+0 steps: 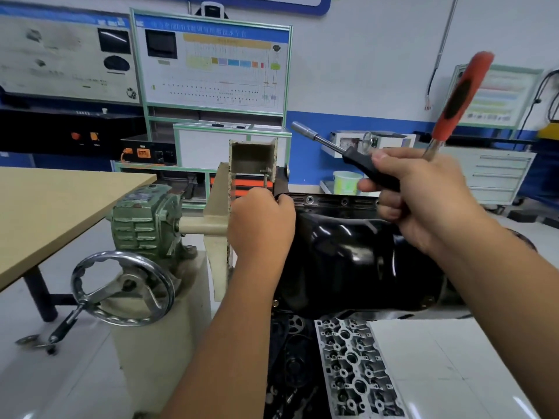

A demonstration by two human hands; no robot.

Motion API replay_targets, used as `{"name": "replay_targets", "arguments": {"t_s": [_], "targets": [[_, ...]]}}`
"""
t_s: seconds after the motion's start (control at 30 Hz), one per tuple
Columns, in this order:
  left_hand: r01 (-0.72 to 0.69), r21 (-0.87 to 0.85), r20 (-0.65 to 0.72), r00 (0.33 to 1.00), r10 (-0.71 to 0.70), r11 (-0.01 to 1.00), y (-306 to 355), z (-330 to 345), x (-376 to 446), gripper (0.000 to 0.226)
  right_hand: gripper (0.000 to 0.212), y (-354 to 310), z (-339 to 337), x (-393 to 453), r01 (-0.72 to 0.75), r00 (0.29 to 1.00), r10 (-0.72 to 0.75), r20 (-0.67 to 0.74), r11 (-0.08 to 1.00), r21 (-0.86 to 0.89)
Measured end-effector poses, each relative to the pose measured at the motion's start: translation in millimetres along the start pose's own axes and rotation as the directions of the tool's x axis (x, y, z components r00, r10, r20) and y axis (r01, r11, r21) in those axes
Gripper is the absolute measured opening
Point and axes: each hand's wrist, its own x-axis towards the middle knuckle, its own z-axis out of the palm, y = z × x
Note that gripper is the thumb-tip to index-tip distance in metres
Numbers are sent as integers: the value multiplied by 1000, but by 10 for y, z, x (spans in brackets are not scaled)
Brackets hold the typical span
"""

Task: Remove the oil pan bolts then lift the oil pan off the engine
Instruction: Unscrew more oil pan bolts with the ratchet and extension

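Down low, nearest of all, sits a silver cylinder head [357,370]. Above it the shiny black oil pan [348,255] sits on top of the engine, which hangs on a stand. Her left hand [261,222] is closed on the pan's left rim. Her right hand [423,195] holds two tools tight above the pan: a black-handled socket driver [341,149] and a red-handled ratchet [459,95]. Left of the stand is a tan table [54,201].

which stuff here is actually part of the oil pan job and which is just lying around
In the job:
black oil pan
left hand gripping the pan's edge
right hand holding two tools: black-handled socket driver, red-handled ratchet
engine stand handwheel

Lying about:
cylinder head on the floor
wooden table
wiring display board
green cup
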Motion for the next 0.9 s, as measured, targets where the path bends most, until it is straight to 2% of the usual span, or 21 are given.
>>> {"name": "replay_targets", "arguments": {"t_s": [0.13,0.27,0.53,0.7,0.77,0.83,0.87,0.9], "targets": [[-2,6,-25,1000,2,1000,7,-6,-15,37,4,3,-47,73,-95,994,93,49,995,34],[2,-43,-28,1000,-3,999,31,11,-4,27,7,-3,-51,97,-139,988,135,81,989,45],[-50,-36,8,999,50,998,33,3,13,34,18,42,-19,100,-69,996,69,52,998,-8],[-85,-52,-13,996,84,995,35,-14,-10,47,17,53,-12,101,-43,997,44,55,999,-13],[-76,-77,17,997,77,994,27,-35,-36,50,18,57,-16,106,-43,998,44,54,999,-9],[22,-242,61,998,-7,970,26,-41,-71,51,19,61,-28,113,-47,998,47,52,999,-2],[146,-414,100,988,-114,898,33,-51,-88,46,19,60,-37,115,-50,997,49,51,999,4],[298,-594,181,954,-237,747,48,-78,-97,40,17,58,-41,114,-51,997,50,53,999,12]]}}
